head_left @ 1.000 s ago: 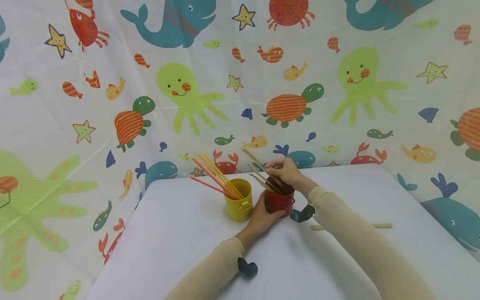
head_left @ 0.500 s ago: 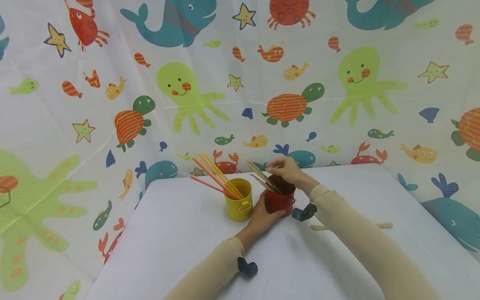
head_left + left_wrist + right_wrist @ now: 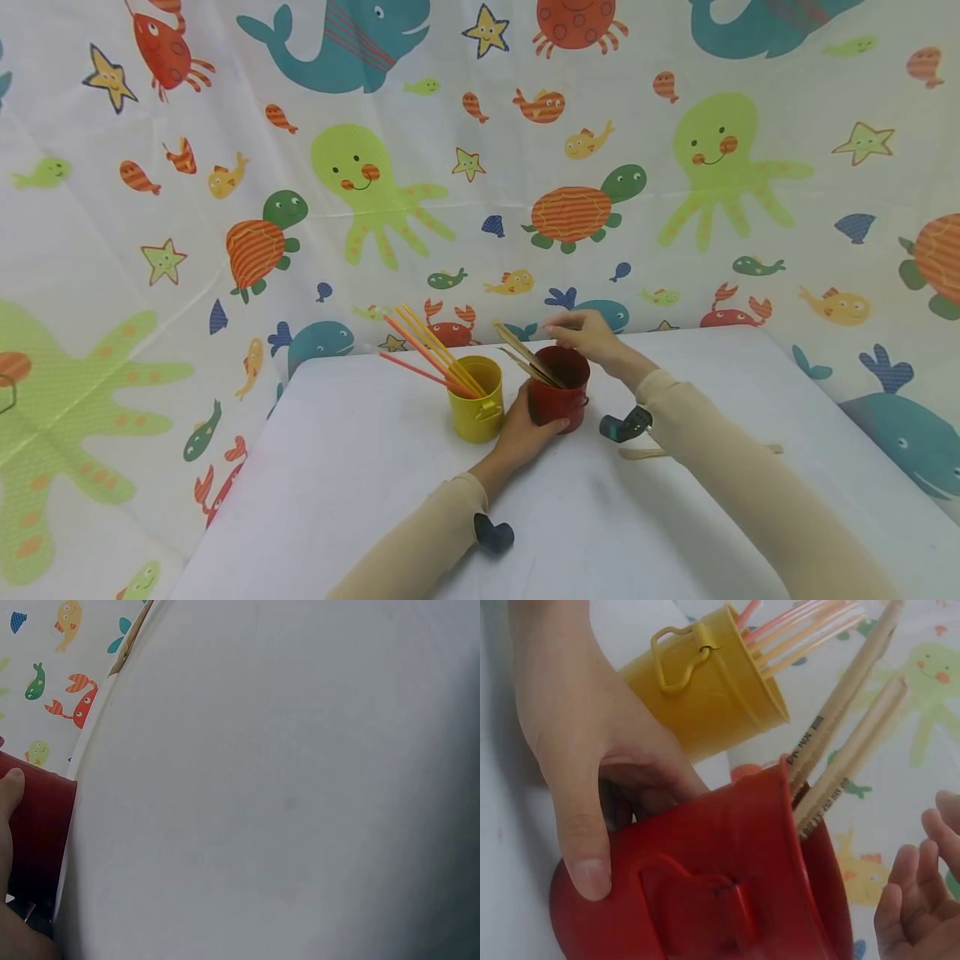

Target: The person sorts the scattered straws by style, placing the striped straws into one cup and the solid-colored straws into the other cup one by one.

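Observation:
My left hand [image 3: 522, 433] grips the red pail [image 3: 558, 406] from its left side, the thumb across its front. In the right wrist view, the left hand [image 3: 592, 750] wraps the red pail [image 3: 697, 877] near its base. Tan sticks with dark printing [image 3: 847, 750] lean out of it toward the left. Above the pail's right rim, my right hand [image 3: 588, 335] holds nothing. Its loosely bent fingers [image 3: 922, 889] show apart from the pail in the right wrist view.
Left of the red pail stands a yellow pail [image 3: 477, 421] with orange, yellow and red straws [image 3: 435, 350] leaning out. A flat wooden piece [image 3: 641, 453] lies on the white table [image 3: 360, 492], partly hidden by the right forearm. A sea-animal curtain [image 3: 480, 167] hangs behind.
My right hand has let go of a tan stick, which now leans in the red pail with the others. The hand has moved right and away from them. My left hand keeps its grip.

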The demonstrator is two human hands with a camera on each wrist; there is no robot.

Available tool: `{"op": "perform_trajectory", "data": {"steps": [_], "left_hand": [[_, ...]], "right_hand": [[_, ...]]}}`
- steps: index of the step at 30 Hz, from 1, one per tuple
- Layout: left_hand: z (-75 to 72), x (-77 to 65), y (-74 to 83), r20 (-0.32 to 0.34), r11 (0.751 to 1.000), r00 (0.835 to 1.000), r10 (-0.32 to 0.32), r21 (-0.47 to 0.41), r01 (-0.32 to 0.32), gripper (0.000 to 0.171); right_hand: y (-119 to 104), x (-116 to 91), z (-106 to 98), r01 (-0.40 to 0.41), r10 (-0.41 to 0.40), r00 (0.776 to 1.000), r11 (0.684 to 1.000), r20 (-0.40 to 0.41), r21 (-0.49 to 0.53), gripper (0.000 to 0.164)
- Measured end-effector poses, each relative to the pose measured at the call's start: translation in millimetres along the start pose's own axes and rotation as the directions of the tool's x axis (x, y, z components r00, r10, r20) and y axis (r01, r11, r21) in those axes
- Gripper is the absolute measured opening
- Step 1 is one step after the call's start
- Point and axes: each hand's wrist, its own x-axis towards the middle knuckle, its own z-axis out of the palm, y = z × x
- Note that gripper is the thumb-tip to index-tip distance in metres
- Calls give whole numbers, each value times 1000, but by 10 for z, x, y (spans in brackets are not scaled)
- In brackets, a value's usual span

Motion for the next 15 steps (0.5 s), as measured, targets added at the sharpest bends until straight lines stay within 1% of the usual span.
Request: {"op": "perform_trajectory", "data": {"steps": [3, 6, 11, 15], "left_hand": [[0, -4, -4, -4, 1000, 1000, 7, -3, -7, 89], [-3, -7, -10, -4, 1000, 1000, 11, -9, -11, 89], [-6, -4, -10, -5, 1000, 1000, 12, -9, -12, 89], [-4, 1, -3, -2, 1000, 1000, 12, -9, -12, 89]], "right_hand": [[-2, -42, -59, 19, -20, 1000, 1000, 11, 18, 38], [7, -91, -118, 37, -37, 999, 999, 17, 10, 37], [47, -177, -223, 57, -56, 998, 997, 30, -45, 38], [83, -250, -303, 85, -82, 996, 994, 41, -65, 38]]}}
